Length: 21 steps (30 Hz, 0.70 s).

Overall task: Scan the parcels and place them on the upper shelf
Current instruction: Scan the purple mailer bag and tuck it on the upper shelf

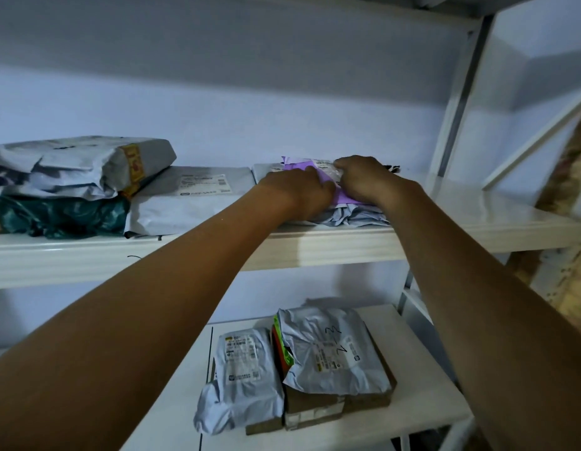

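Observation:
A purple parcel (344,197) with a white label lies on top of a crumpled grey bag (354,218) on the upper shelf (347,244). My left hand (297,195) holds its left side, fingers curled over the purple wrap. At the right side my right hand (368,182) grips it near the label. On the lower shelf (422,408) lie a small grey bag (242,379), a larger grey bag (331,349) marked in pen, and brown boxes (315,408) under them.
Left on the upper shelf sit a flat white mailer (191,200), a grey bag with yellow tape (77,167) and a dark green bag (61,216) beneath it. A white upright post (458,102) stands at the right; bare shelf lies beyond my right hand.

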Motion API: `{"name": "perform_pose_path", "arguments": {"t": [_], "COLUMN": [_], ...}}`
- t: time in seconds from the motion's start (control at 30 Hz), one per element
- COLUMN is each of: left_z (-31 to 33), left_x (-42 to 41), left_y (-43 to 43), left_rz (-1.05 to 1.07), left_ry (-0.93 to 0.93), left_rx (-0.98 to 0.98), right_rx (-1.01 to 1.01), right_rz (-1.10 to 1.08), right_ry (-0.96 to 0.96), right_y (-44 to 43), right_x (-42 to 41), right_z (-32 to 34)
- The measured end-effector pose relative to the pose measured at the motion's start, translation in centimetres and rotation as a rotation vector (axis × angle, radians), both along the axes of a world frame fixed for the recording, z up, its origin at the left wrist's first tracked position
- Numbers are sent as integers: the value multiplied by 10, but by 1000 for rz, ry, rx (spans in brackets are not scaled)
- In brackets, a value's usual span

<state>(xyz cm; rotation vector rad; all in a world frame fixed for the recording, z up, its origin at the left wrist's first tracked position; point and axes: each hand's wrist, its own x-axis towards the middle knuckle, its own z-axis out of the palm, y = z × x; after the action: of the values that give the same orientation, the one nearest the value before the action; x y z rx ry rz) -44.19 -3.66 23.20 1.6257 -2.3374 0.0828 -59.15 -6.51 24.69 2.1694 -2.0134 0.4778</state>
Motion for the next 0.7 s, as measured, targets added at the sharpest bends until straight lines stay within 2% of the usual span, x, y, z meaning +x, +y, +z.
{"name": "perform_pose_path", "arguments": {"t": [0.17, 0.43, 0.7], "left_z": [1, 3, -1], "left_x": [0, -2, -1], "left_y": [3, 6, 3], "left_rz": [10, 27, 18], "left_ry": [-11, -24, -8], "left_rx": [-2, -3, -50], "right_rx": [86, 80, 43], "right_rz": [-22, -37, -57], "right_ry": [-76, -170, -133], "right_y": [0, 7, -2], "right_x": [-25, -25, -23], "right_z": [-16, -20, -23]}}
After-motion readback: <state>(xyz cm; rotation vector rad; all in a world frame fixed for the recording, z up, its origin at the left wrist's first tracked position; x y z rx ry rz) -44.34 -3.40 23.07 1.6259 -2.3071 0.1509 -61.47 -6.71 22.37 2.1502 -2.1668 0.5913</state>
